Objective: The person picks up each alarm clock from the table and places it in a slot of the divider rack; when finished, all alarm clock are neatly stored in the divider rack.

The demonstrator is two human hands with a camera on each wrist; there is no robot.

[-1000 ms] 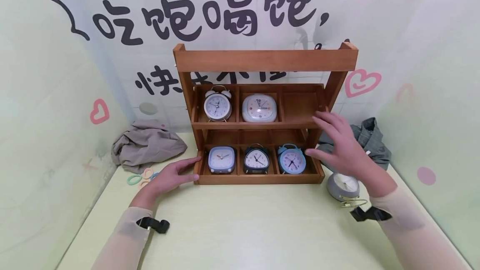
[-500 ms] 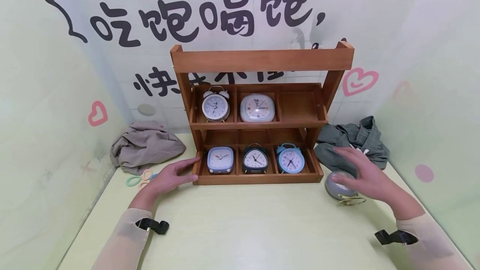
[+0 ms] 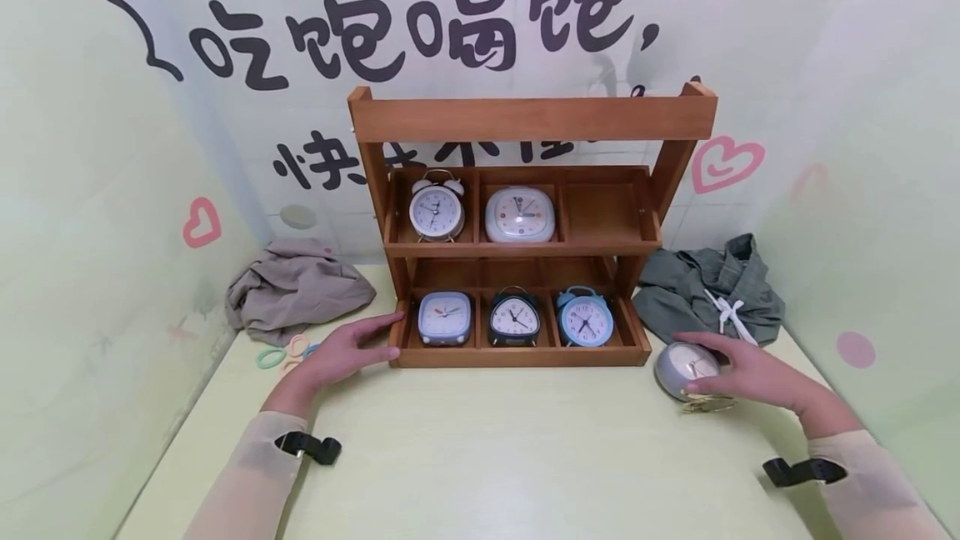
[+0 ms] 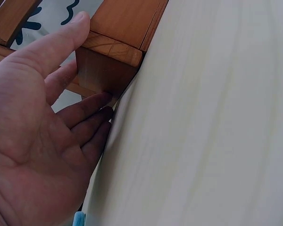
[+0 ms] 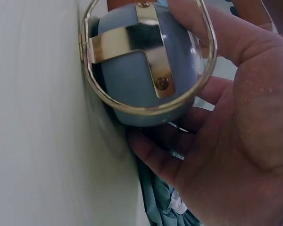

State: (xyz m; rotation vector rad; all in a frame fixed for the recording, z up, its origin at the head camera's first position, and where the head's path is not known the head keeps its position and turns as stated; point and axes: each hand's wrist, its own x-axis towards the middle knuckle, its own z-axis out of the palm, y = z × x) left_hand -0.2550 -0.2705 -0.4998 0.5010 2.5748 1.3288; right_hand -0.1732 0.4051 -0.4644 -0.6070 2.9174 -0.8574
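At the right of the table my right hand (image 3: pixel 757 369) holds a round grey alarm clock (image 3: pixel 675 373), thumb on one side and fingers round the other. The clock lies tilted on the table; its gold wire handle (image 5: pixel 148 111) and bracket show in the right wrist view. My left hand (image 3: pixel 345 354) rests against the left end of the wooden shelf (image 3: pixel 525 359), thumb at the front corner (image 4: pixel 114 49) and the other fingers along its side. On the lower tier sit a blue square clock (image 3: pixel 445 319), a dark triangular clock (image 3: pixel 514 319) and a light-blue twin-bell clock (image 3: pixel 586 320).
The upper tier bears a white twin-bell clock (image 3: pixel 437 212) and a pale rounded clock (image 3: pixel 520 215); its right compartment (image 3: pixel 609 211) is bare. Crumpled brown cloth (image 3: pixel 296 290) and coloured rings (image 3: pixel 288 351) lie left, grey-green cloth (image 3: pixel 693 286) right. Walls surround the table.
My right hand has moved from the shelf's right side down and to the right, and has taken hold of the grey clock. The left hand stays at the shelf's left end.
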